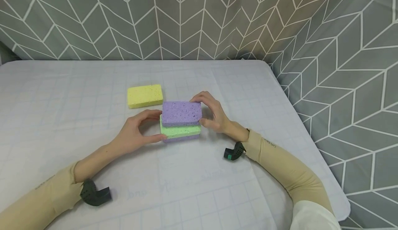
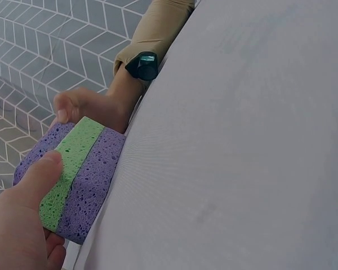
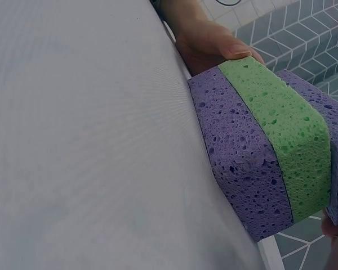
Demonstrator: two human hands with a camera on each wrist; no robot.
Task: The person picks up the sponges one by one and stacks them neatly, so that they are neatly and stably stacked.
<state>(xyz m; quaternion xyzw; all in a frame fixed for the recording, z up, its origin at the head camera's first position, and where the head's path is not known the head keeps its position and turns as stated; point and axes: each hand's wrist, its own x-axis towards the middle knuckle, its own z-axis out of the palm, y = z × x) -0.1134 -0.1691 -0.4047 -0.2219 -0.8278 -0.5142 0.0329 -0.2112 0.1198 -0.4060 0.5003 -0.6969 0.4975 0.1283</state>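
Three sponges form a stack on the table. On top is a purple sponge [image 1: 181, 113], set slightly back from the green sponge [image 1: 180, 131] beneath it. A second purple sponge [image 1: 181, 139] lies at the bottom, flat on the table. My left hand [image 1: 132, 133] grips the green sponge's left end, its thumb [image 2: 45, 169] pressing the near edge in the left wrist view. From the right, my right hand [image 1: 214, 114] holds the top purple sponge [image 3: 321, 107] between thumb and fingers. Its fingertips are partly hidden in the right wrist view.
A yellow sponge [image 1: 144, 96] lies behind and left of the stack. The table [image 1: 93, 85] has a pale cloth with faint grid lines. Grey patterned curtains [image 1: 192, 19] hang behind the table and along its right side.
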